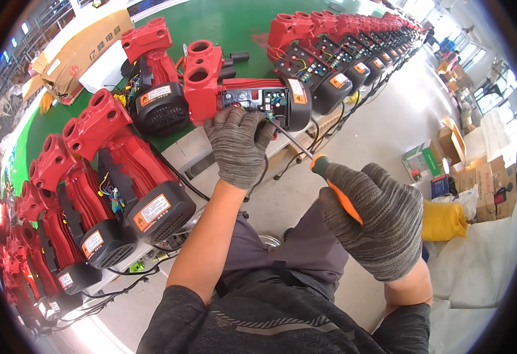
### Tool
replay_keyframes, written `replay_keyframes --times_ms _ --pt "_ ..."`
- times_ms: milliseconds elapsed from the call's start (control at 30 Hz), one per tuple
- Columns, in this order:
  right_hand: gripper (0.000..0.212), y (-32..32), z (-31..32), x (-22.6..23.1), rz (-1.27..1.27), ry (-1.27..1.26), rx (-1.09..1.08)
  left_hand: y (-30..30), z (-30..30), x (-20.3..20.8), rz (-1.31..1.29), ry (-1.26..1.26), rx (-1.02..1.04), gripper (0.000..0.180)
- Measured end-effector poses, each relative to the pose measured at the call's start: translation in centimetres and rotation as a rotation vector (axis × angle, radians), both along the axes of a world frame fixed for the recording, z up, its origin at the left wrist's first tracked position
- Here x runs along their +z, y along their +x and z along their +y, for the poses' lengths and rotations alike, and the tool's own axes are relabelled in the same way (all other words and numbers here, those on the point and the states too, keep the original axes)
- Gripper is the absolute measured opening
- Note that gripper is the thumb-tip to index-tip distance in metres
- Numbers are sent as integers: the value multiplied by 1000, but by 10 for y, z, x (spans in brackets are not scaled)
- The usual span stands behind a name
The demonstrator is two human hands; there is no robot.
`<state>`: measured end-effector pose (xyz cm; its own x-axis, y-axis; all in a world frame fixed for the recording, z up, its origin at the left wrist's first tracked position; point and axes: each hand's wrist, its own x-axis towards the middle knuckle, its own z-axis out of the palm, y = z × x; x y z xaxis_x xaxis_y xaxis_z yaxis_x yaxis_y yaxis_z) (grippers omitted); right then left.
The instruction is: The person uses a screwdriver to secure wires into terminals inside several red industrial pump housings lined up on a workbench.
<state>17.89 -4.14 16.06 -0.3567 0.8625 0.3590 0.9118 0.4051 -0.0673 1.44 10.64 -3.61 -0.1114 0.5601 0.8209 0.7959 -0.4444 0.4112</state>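
A red motor unit (201, 101) with round ports at its left end lies on the bench in front of me. Its side is uncovered, showing a green circuit board (275, 101) beside a black end cap (298, 115). My left hand (239, 144), in a grey knitted glove, rests on the unit's near edge by the board. Its fingers are bent together, and what they pinch is hidden. In my gloved right hand (379, 218) is a screwdriver (294, 139) with an orange and green handle. Its shaft slants up to the board's near edge, close to my left thumb.
Several similar red units (131, 159) line the bench on the left; another row (341, 35) runs far right, with boards exposed. Black cables (181, 175) hang along the bench edge. A cardboard box (81, 56) stands at back left. Cartons (488, 183) and a yellow sack (444, 221) lie right.
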Motion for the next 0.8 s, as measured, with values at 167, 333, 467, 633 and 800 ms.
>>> replay_keyframes --times_ms 167,333,467,633,800 --pt "36 0 -4 -5 -39 -14 -27 0 3 -1 -30 42 10 26" --pt "38 3 1 -9 -32 30 -6 4 2 1 -36 30 31 27" --pt "38 3 3 -7 -54 27 5 3 4 -4 -37 61 29 27" --pt "36 3 6 -4 -60 8 5 3 5 -5 -40 66 14 26" --pt "36 0 5 -1 -129 -12 8 1 4 -7 -37 79 21 26"
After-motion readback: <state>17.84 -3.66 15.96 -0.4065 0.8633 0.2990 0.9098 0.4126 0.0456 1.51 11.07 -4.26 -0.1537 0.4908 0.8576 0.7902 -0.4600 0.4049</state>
